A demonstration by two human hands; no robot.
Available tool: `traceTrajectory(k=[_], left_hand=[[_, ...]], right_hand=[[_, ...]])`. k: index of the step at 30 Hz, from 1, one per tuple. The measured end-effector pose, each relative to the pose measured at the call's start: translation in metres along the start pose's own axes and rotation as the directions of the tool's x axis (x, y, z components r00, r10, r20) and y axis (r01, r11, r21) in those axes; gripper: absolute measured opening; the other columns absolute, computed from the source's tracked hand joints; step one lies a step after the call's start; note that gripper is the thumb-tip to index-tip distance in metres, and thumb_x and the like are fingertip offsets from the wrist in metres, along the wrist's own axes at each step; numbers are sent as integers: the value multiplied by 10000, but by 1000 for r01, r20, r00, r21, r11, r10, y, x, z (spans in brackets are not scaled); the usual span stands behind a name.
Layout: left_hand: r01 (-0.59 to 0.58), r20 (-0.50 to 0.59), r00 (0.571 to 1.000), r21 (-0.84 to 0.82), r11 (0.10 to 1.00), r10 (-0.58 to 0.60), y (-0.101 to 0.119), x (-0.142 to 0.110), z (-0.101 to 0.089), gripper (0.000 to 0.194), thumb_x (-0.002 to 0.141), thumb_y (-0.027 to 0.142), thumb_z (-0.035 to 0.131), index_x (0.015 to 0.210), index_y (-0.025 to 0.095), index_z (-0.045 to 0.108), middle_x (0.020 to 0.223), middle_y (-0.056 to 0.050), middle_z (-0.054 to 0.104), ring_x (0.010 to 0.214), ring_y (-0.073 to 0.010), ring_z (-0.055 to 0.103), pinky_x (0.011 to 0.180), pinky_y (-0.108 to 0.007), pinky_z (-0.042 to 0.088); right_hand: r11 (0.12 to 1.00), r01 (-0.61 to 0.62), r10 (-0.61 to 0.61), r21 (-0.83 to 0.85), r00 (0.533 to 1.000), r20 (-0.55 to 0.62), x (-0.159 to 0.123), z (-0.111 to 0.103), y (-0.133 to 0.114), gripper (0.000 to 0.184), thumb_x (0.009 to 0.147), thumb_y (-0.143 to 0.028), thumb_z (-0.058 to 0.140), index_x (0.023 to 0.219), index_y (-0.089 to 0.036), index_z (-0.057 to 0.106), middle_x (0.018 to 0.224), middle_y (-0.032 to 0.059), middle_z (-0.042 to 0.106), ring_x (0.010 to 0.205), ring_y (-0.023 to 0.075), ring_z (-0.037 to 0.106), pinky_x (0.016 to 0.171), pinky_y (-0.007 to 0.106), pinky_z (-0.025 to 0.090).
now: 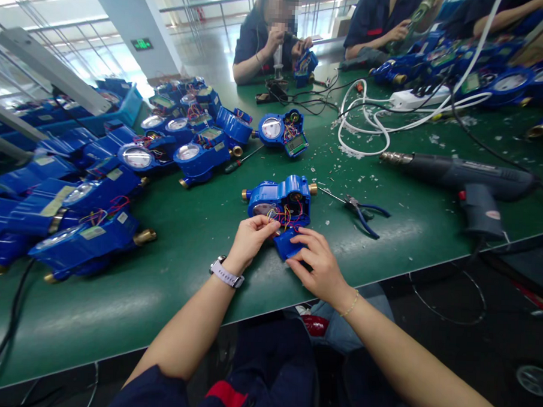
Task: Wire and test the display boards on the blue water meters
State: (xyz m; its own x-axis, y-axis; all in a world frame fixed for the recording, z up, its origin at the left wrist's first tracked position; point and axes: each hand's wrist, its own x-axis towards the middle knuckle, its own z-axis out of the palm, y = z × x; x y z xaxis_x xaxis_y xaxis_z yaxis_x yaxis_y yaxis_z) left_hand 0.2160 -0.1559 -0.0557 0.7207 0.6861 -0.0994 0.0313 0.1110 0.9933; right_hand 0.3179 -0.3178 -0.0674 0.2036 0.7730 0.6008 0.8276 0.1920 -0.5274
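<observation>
Blue-cased meters (94, 238) crowd the left of a green worktable (177, 307), their pale labels too small to read. On a pillar (126, 23) behind them hangs a green sign (142, 44), its characters illegible. At center, the left hand (252, 238) pinches thin colored wires (282, 217) between thumb and fingers at the open blue meter (281, 198), which lies near the table's front edge. The right hand (318, 262), fingers spread and bent, grasps a small blue cover (287, 244) just below the meter. To the right rest blue-handled pliers (363, 216) and a dark heat gun (470, 179), its lettering unreadable.
</observation>
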Motion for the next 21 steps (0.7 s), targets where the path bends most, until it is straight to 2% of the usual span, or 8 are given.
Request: traceTrajectory(k=[2, 5, 8, 11, 14, 17, 21], left_hand=[[-42, 47, 998, 72, 997, 39, 1, -3, -1, 363, 671, 473, 785, 767, 145, 661, 683, -4, 668, 600, -109, 585, 595, -235, 479], [-167, 109, 984, 267, 949, 142, 3, -9, -3, 324, 662, 392, 808, 842, 155, 680, 717, 3, 666, 635, -121, 582, 602, -235, 462], [-235, 130, 971, 378, 896, 200, 4, -12, -3, 234, 765, 385, 723, 749, 155, 686, 673, 1, 660, 609, -121, 559, 598, -241, 438], [-179, 84, 983, 317, 931, 160, 1, -10, -4, 313, 793, 424, 679, 649, 146, 670, 573, 13, 614, 528, -101, 500, 544, -232, 401], [-45, 54, 998, 174, 984, 36, -2, -5, -5, 357, 726, 492, 727, 698, 137, 712, 578, 7, 632, 513, -98, 511, 531, -226, 422], [54, 48, 997, 92, 994, -59, -2, -3, -6, 466, 680, 585, 741, 757, 125, 737, 628, -17, 672, 532, -103, 560, 547, -226, 467], [42, 4, 999, 81, 996, -43, 3, -2, -11, 503, 684, 621, 731, 770, 126, 729, 668, -42, 710, 590, -125, 630, 586, -226, 501]], right_hand=[[1000, -3, 3, -7, 1000, 8, 0, 0, 0, 107, 892, -190, 633, 786, -203, 618, 1097, 100, 638, 1250, 289, 483, 1005, 534, 475], [1000, 4, -4, -22, 1000, 9, 0, -1, -1, 99, 892, -208, 636, 794, -209, 629, 1090, 96, 643, 1244, 291, 488, 998, 533, 483], [999, 25, -25, -33, 1000, 13, 0, -2, -2, 102, 886, -214, 651, 789, -199, 625, 1082, 102, 650, 1240, 290, 486, 998, 526, 484], [999, 23, -22, -32, 999, 22, 0, -2, -2, 102, 878, -189, 652, 780, -192, 623, 1080, 104, 653, 1249, 289, 474, 1010, 524, 474], [1000, 17, -16, -26, 1000, 19, 0, -2, -2, 108, 871, -176, 656, 768, -185, 623, 1074, 104, 654, 1249, 290, 474, 1014, 517, 469], [1000, 15, -15, -23, 1000, 9, 0, -1, -2, 117, 868, -172, 663, 758, -174, 623, 1068, 105, 654, 1245, 287, 478, 1016, 500, 467], [1000, 21, -21, -17, 1000, 9, 0, -1, -1, 117, 871, -173, 663, 761, -169, 627, 1051, 103, 658, 1241, 284, 481, 1015, 495, 466]])
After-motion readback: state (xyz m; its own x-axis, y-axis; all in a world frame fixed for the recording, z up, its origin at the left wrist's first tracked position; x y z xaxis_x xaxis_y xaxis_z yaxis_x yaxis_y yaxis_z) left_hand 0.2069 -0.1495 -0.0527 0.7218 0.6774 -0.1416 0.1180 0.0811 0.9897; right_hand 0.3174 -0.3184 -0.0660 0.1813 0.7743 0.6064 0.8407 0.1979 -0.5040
